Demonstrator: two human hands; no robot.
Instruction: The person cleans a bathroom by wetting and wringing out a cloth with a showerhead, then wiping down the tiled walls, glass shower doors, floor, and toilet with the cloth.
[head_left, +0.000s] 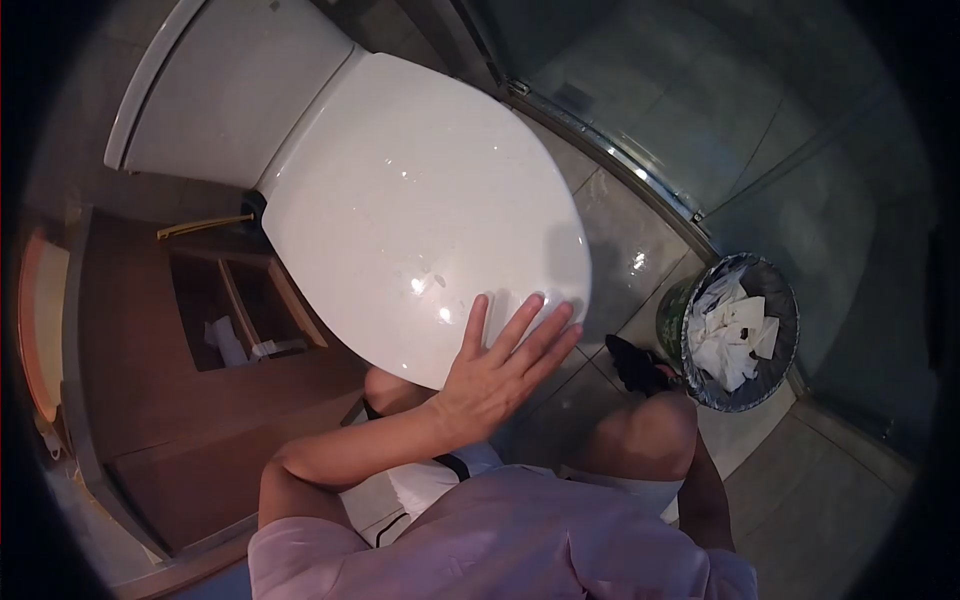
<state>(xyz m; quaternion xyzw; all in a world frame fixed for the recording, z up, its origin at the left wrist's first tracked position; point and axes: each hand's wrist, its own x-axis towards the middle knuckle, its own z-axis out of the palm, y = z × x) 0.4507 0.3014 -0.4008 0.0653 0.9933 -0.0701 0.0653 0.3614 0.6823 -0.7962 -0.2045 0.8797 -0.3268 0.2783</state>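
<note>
My left hand (500,375) lies over the front edge of a closed white toilet lid (420,190), fingers stretched out and spread, holding nothing. The fingertips rest on or just above the glossy lid, which has wet-looking spots on it. My right arm (708,495) hangs down beside my bent right knee; the hand at its end is hidden. A dark object (637,365), perhaps a shoe, shows on the floor beyond that knee; I cannot make out its kind.
A lined waste bin (797,330) with crumpled white paper stands at the right. Behind it runs a glass shower panel (800,170) with a metal track. At the left is a brown wooden cabinet (130,370) with an open compartment. A toilet tank (235,95) rises behind the lid.
</note>
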